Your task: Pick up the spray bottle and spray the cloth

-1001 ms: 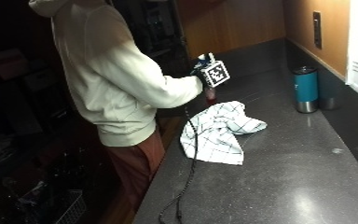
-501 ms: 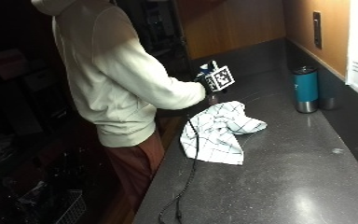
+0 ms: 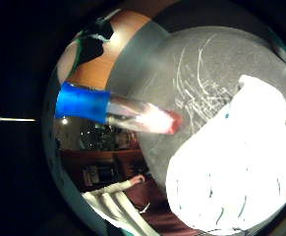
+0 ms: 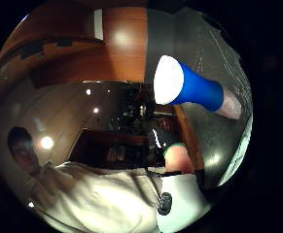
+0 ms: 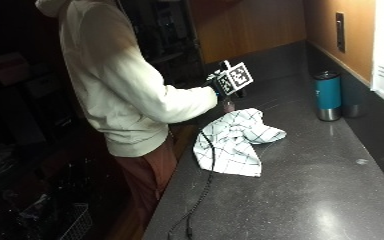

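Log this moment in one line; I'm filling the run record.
right hand: holds spray bottle | above cloth | counter | spray: not seen

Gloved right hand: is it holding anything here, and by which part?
The right hand holds the spray bottle above the countertop, beside the checked cloth. Which part of the bottle it grips cannot be told.

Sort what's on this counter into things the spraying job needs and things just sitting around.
For the job:
- clear spray bottle with a blue cap, held in the black-gloved right hand
- white checked cloth, crumpled on the dark counter

Just lying about:
- teal and steel travel tumbler standing near the wall
- black cable trailing along the counter's edge
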